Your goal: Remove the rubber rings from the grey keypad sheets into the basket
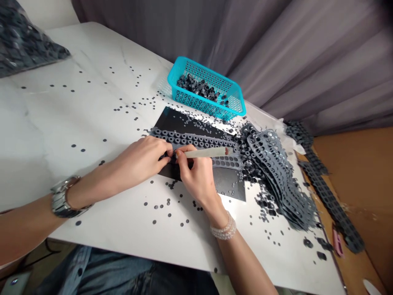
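Note:
A grey moulded rubber sheet (pixel 196 139) with rows of round ring-shaped parts lies across a dark flat board (pixel 229 182) on the table. My left hand (pixel 146 155) rests at the sheet's left part, thumb and index finger pinched together; what is between them is hidden. Close beside it, my right hand (pixel 198 172) grips a pale stick-shaped tool (pixel 210 152) like a pen. Its back end points right, and its tip is hidden by my fingers at the sheet. Small dark discs are scattered around both hands.
A turquoise basket (pixel 208 107) of small black parts stands behind the board. Stacked grey sheets (pixel 279 176) and loose black pieces lie to the right. A bag of dark parts (pixel 27 43) sits at far left. A pink-handled tool (pixel 337 242) and dark strip (pixel 334 205) lie at right.

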Demonstrator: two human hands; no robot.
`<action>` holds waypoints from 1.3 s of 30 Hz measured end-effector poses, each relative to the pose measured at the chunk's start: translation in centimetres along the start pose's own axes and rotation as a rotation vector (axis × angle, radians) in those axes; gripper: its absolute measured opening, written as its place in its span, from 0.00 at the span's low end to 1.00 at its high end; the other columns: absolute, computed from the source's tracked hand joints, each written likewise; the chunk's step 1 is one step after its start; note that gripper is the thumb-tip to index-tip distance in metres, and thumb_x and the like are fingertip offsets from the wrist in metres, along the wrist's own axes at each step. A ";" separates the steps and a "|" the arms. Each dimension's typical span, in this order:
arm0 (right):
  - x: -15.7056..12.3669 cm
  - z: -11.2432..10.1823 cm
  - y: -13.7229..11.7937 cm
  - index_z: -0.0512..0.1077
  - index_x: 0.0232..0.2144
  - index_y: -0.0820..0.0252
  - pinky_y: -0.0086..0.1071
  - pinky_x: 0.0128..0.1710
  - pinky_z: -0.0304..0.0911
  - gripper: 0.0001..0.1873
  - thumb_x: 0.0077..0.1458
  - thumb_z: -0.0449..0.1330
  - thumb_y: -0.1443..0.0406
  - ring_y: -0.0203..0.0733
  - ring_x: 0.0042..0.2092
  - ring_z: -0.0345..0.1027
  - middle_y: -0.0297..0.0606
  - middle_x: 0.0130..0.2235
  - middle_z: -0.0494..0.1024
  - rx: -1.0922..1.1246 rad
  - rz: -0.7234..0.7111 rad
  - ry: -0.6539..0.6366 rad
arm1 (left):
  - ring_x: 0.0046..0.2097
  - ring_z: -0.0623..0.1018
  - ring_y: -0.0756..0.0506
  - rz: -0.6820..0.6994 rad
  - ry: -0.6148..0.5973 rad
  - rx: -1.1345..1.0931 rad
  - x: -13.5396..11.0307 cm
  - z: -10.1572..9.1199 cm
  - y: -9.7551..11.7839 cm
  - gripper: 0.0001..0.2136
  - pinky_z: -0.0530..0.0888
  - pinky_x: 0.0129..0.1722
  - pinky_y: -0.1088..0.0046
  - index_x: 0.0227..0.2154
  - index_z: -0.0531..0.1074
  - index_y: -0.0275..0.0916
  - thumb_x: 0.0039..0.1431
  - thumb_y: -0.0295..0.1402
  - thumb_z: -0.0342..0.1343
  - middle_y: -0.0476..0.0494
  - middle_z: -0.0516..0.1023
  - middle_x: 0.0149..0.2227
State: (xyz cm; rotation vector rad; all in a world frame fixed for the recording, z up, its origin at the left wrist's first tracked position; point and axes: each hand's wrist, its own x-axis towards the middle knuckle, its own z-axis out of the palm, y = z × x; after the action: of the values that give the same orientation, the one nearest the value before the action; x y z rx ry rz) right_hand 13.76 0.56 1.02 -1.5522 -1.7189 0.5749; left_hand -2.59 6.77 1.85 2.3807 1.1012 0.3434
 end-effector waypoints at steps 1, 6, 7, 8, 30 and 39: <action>0.0 0.1 0.0 0.71 0.31 0.58 0.30 0.31 0.59 0.12 0.64 0.50 0.64 0.35 0.28 0.66 0.35 0.29 0.76 -0.023 -0.009 0.004 | 0.27 0.71 0.47 -0.004 -0.035 -0.040 0.1 -0.2 0.0 0.09 0.62 0.28 0.70 0.26 0.74 0.41 0.58 0.31 0.50 0.48 0.73 0.24; 0.0 0.3 0.2 0.72 0.31 0.58 0.30 0.30 0.57 0.12 0.63 0.51 0.64 0.35 0.26 0.65 0.34 0.27 0.75 0.009 0.025 0.013 | 0.21 0.59 0.51 -0.187 -0.052 -0.440 0.2 -2.7 -0.3 0.06 0.55 0.22 0.71 0.28 0.78 0.42 0.52 0.38 0.61 0.52 0.63 0.19; 0.1 0.2 0.3 0.73 0.31 0.59 0.30 0.29 0.58 0.12 0.63 0.52 0.63 0.35 0.25 0.65 0.34 0.27 0.75 0.050 0.053 0.016 | 0.22 0.59 0.52 -0.249 0.008 -0.558 0.2 -3.2 -0.4 0.06 0.55 0.22 0.71 0.29 0.78 0.42 0.51 0.38 0.63 0.52 0.63 0.20; 0.1 0.2 0.4 0.73 0.30 0.59 0.30 0.28 0.58 0.12 0.62 0.53 0.62 0.34 0.25 0.65 0.33 0.26 0.75 0.100 0.084 0.024 | 0.22 0.59 0.52 -0.307 0.068 -0.686 0.2 -3.5 -0.5 0.07 0.55 0.21 0.72 0.30 0.79 0.42 0.51 0.38 0.64 0.52 0.64 0.21; 0.9 -0.4 0.8 0.75 0.30 0.60 0.30 0.30 0.64 0.14 0.60 0.56 0.58 0.37 0.28 0.69 0.36 0.28 0.77 0.425 0.248 0.233 | 0.36 0.76 0.48 -0.712 -0.006 -1.830 1.1 -2.9 0.2 0.07 0.71 0.23 0.82 0.29 0.76 0.30 0.51 0.20 0.53 0.31 0.76 0.38; 0.9 0.5 0.4 0.74 0.31 0.59 0.28 0.26 0.58 0.14 0.62 0.53 0.59 0.36 0.25 0.67 0.35 0.27 0.77 0.186 0.134 0.122 | 0.22 0.60 0.52 -0.321 0.142 -0.582 0.8 -2.1 0.3 0.07 0.57 0.22 0.73 0.31 0.80 0.40 0.51 0.35 0.61 0.53 0.62 0.19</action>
State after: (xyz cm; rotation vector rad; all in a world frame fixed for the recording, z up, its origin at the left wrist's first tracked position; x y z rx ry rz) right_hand 13.69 1.53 0.61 -1.5431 -1.4369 0.6737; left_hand -2.76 7.95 3.82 1.6645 1.2215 0.6260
